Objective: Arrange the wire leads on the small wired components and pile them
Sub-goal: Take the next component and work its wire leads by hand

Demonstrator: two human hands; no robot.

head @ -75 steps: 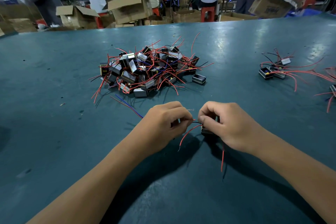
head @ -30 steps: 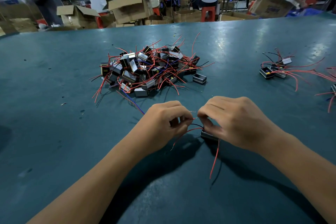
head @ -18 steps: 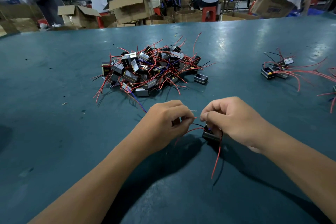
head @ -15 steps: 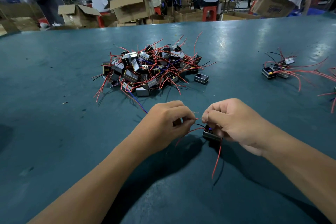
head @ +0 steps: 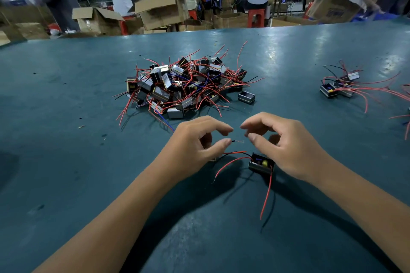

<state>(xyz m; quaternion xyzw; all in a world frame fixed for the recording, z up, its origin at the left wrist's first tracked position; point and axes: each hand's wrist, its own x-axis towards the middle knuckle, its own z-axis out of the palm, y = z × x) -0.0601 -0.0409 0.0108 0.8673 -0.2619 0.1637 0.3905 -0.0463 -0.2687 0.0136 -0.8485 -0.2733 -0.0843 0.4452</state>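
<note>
— Both hands have loosened since half a second ago. Then my right hand (head: 286,146) was curled over the component (head: 261,164), and now it has lifted off, so the little box sits bare on the surface (head: 66,139) just below centre of the frame.

— And the left?

— My left hand (head: 195,146) keeps a wire (head: 235,140). Its black lead runs out past the thumb, bared tip pointing right. Thumb and a finger seem to pinch it, though the contact is partly hidden, and the index arches loosely above.

— Right fingers?

— Spread and curved, holding nothing that I can see. Thumb and index (head: 246,127) hover close to that bare tip without touching it.

— So which step is this?

— Dressing the leads on this one unit, I'd judge. Its red leads (head: 267,193) trail toward the lower frame, not yet gathered.

— Next?

— Probably a fine pinch with the right hand on the stripped end, then tidying the red ones. Afterwards the unit goes to a pile. My guess is the small group (head: 337,88) at right, as the big heap (head: 184,86) above centre looks tangled and unsorted.
</note>
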